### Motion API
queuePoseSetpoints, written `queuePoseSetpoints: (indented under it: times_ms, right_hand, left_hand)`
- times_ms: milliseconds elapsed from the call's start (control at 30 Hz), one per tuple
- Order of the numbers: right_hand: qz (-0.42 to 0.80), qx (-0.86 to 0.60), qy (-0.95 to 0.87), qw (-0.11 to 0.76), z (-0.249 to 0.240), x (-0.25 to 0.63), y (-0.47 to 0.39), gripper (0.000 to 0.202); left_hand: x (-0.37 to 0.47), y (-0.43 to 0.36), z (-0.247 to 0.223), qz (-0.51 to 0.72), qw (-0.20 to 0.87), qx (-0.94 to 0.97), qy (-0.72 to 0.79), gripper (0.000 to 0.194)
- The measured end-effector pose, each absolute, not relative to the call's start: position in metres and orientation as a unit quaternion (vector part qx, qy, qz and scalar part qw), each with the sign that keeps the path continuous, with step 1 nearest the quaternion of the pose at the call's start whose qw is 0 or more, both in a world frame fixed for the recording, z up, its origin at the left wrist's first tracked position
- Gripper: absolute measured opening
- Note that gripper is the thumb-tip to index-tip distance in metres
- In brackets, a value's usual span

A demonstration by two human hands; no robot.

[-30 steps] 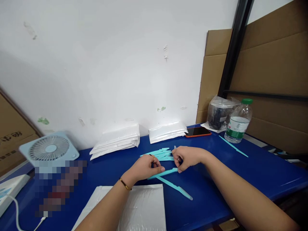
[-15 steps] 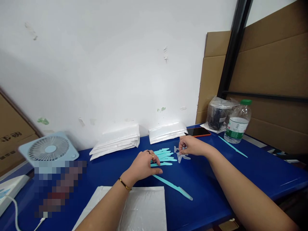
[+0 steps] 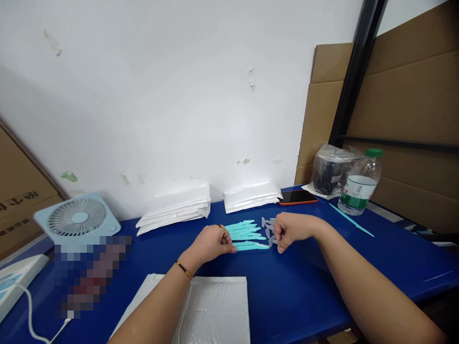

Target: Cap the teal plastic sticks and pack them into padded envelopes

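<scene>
On the blue table lies a loose row of teal eyebrow razors [image 3: 245,231], their slim handles side by side. My left hand [image 3: 215,242] pinches the near end of one eyebrow razor [image 3: 253,246] at the front of this row. Small clear plastic caps [image 3: 268,230] are heaped just right of the razors. Over the right side of that heap is my right hand [image 3: 291,229], closed with its fingers curled down; what is in its fingertips is hidden. A single teal razor [image 3: 351,220] lies apart, near the bottle.
Two stacks of white packets, a left stack [image 3: 175,208] and a right one [image 3: 252,197], lie along the wall beside a phone [image 3: 298,197]. A water bottle [image 3: 359,186] and a bagged cup [image 3: 328,172] stand right. White mailer [image 3: 218,310] in front; blue fan [image 3: 79,218] left.
The razor that lay diagonally in front has been brought up beside the row, in my left hand. My right hand has shifted slightly right and nearer, over the caps.
</scene>
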State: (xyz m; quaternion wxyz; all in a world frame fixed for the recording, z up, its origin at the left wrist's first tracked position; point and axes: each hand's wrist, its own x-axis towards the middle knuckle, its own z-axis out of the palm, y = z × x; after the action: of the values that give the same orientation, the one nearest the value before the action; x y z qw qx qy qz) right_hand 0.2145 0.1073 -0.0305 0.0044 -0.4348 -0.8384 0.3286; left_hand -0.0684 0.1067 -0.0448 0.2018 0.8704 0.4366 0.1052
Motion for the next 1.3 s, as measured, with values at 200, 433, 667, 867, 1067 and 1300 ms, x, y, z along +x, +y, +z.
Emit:
queuePoseSetpoints:
  times_ms: [200,433,667,867,1067,1300]
  right_hand:
    - [0.199,-0.490,-0.827,0.191,-0.037,0.226,0.125,0.022]
    - [0.144,-0.447,-0.863,0.185,-0.057,0.216,0.146,0.023]
    - [0.160,-0.487,-0.844,0.154,-0.056,0.217,0.142,0.011]
    - [0.161,-0.473,-0.850,0.163,-0.055,0.213,0.138,0.012]
    - [0.184,-0.464,-0.850,0.165,-0.054,0.206,0.134,0.013]
    - [0.220,-0.495,-0.826,0.156,-0.055,0.207,0.135,0.014]
  left_hand:
    - [-0.064,0.105,-0.048,0.158,0.100,0.879,0.439,0.048]
    - [-0.063,0.111,-0.060,0.138,0.064,0.885,0.439,0.032]
    - [-0.061,0.111,-0.058,0.161,0.102,0.863,0.467,0.017]
    - [-0.062,0.111,-0.055,0.166,0.132,0.849,0.484,0.022]
    - [-0.062,0.113,-0.054,0.215,0.099,0.835,0.497,0.023]
    - [-0.064,0.116,-0.056,0.251,0.169,0.804,0.512,0.026]
